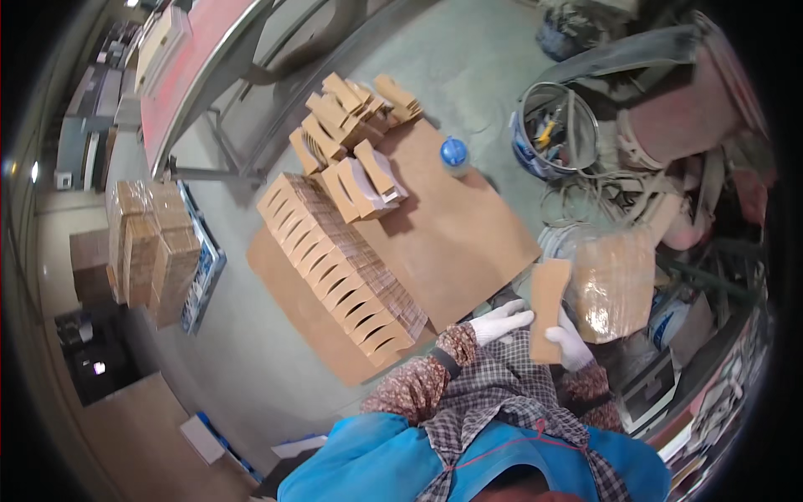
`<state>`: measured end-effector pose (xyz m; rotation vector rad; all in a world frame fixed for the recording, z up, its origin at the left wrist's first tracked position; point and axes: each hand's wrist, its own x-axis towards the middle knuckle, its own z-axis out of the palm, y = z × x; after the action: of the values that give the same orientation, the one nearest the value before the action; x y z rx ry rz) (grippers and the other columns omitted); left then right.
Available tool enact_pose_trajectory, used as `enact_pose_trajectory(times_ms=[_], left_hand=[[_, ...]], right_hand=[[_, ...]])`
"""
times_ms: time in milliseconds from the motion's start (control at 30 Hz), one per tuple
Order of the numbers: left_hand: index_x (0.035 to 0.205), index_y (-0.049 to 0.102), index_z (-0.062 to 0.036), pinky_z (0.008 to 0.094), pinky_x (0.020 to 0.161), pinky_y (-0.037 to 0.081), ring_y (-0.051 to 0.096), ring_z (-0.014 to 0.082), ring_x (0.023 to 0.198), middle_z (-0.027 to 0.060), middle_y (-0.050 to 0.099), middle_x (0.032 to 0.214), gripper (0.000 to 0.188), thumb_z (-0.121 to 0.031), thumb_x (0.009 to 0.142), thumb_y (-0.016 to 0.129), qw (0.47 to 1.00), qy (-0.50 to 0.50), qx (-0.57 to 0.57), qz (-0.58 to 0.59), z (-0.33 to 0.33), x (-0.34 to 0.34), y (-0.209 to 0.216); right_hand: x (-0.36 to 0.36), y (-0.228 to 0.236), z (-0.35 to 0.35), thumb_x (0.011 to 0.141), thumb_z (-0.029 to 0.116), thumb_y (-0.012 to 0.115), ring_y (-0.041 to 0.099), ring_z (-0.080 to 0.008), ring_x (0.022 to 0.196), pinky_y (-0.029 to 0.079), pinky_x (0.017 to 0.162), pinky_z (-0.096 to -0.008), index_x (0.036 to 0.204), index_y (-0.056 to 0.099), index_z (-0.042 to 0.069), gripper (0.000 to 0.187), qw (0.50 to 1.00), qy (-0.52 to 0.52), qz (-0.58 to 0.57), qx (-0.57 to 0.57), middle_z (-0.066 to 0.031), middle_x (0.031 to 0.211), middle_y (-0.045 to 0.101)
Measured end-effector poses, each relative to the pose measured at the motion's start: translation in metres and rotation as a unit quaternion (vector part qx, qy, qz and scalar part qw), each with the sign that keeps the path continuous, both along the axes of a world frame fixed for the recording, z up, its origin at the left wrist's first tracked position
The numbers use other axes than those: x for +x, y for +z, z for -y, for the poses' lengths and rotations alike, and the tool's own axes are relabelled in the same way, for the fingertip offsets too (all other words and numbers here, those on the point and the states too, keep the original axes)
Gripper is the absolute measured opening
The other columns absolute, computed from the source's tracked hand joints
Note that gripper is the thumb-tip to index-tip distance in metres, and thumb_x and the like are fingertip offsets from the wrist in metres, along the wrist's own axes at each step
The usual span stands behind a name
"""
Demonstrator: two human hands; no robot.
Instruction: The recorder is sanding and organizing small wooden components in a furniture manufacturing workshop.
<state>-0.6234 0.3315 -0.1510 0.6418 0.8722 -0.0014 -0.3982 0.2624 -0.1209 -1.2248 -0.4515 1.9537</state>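
My right hand (572, 345), in a white knit glove, grips a curved tan board piece (548, 305), its thumb lying over the piece's near part. Held upright in front of me, the piece has one wavy edge. My left hand (502, 323), also gloved, has its fingers stretched out, with the tips close to the piece's left edge; whether they touch it I cannot tell. A long row of similar curved pieces (335, 268) stands stacked on a brown sheet (456, 243) on the floor. Beyond the row lies a loose heap of such pieces (339, 125).
A blue-capped bottle (454, 154) stands on the sheet's far edge. To the right are a bucket of tools (552, 134), a pinkish bucket (682, 125) and a plastic-wrapped bundle (615, 284). Wrapped cartons (155, 251) sit on a blue pallet (201, 259) at left, below a red-topped table (196, 50).
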Motion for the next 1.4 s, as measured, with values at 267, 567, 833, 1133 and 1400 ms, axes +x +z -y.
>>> enact_pose_trajectory(times_ms=[267, 567, 833, 1133, 1400], left_hand=[[0.159, 0.038, -0.0075, 0.0336, 0.091, 0.053, 0.059, 0.0134, 0.109, 0.0036, 0.061, 0.128, 0.074, -0.044, 0.101, 0.066, 0.980, -0.174, 0.070, 0.073, -0.006, 0.056, 0.040], [0.156, 0.040, -0.0038, 0.0364, 0.097, 0.053, 0.057, 0.0205, 0.120, 0.0126, 0.056, 0.137, 0.059, -0.027, 0.106, 0.060, 0.886, -0.411, 0.155, 0.145, 0.067, 0.201, 0.109], [0.163, 0.023, -0.0063, 0.0467, 0.098, 0.055, 0.051, 0.0301, 0.133, 0.0148, 0.043, 0.152, 0.077, -0.032, 0.103, 0.065, 0.770, -0.623, 0.048, 0.130, 0.226, 0.311, 0.162], [0.148, 0.039, -0.0003, 0.0433, 0.085, 0.060, 0.062, 0.0309, 0.119, 0.0174, 0.057, 0.134, 0.076, -0.057, 0.100, 0.059, 0.779, -0.626, 0.014, 0.020, 0.353, 0.398, 0.134], [0.156, 0.035, -0.0057, 0.0503, 0.091, 0.060, 0.049, 0.0468, 0.135, 0.0257, 0.038, 0.156, 0.076, -0.055, 0.102, 0.058, 0.835, -0.546, 0.034, -0.062, 0.348, 0.409, 0.119]], right_hand=[[0.038, 0.116, 0.221, 0.084, 0.032, 0.070, 0.061, -0.0216, 0.116, 0.055, 0.097, -0.0385, 0.161, 0.029, 0.005, 0.091, 0.895, -0.431, 0.107, -0.044, -0.0097, 0.137, 0.056], [0.022, 0.184, 0.382, 0.083, 0.026, 0.070, 0.061, -0.0187, 0.113, 0.053, 0.098, -0.0365, 0.156, 0.033, 0.003, 0.085, 0.646, -0.712, 0.270, 0.061, -0.0092, 0.130, 0.057], [0.055, 0.162, 0.400, 0.085, 0.027, 0.071, 0.062, -0.0245, 0.113, 0.055, 0.094, -0.0389, 0.145, 0.040, 0.000, 0.073, 0.476, -0.804, 0.312, -0.172, -0.0152, 0.126, 0.057], [0.147, 0.144, 0.427, 0.082, 0.047, 0.077, 0.060, -0.0411, 0.126, 0.054, 0.099, -0.0438, 0.150, 0.022, -0.016, 0.108, 0.499, -0.687, 0.322, -0.419, -0.0344, 0.140, 0.050], [0.128, 0.130, 0.459, 0.084, 0.046, 0.071, 0.058, -0.0376, 0.131, 0.045, 0.111, -0.0421, 0.140, 0.051, -0.010, 0.081, 0.522, -0.684, 0.313, -0.403, -0.0311, 0.141, 0.058]])
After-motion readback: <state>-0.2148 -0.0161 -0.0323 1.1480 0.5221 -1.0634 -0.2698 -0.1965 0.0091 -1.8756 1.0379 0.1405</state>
